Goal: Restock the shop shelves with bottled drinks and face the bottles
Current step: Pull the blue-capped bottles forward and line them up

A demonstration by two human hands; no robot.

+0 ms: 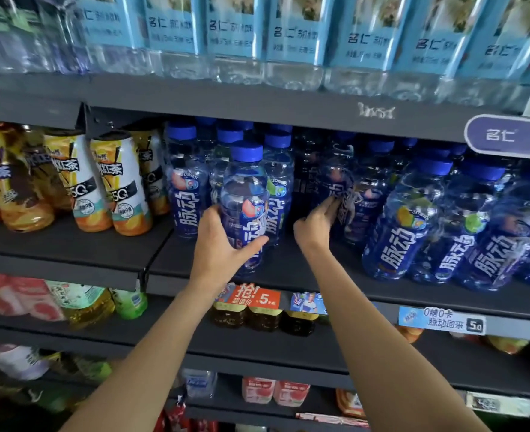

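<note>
left hand point(218, 244) grips upright blue bottle point(245, 207) at shelf point(288, 275) front edge; right hand point(315, 224) fingers touch darker bottle point(340, 194) just right, grasp unclear.

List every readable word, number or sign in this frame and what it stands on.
"脉动": blue bottles, including the one the left hand grips.
"名仁": purple shelf sign and top-shelf water labels.
"抢! 5": orange price tag.
"0糖0卡 脉动回来 5.0": blue price tag.
"5G": tea bottles.
Smaller print: blurred.

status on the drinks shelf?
Left hand grips blue-capped bottle at shelf front. Right hand touches bottle behind. Nothing blocking.
</note>
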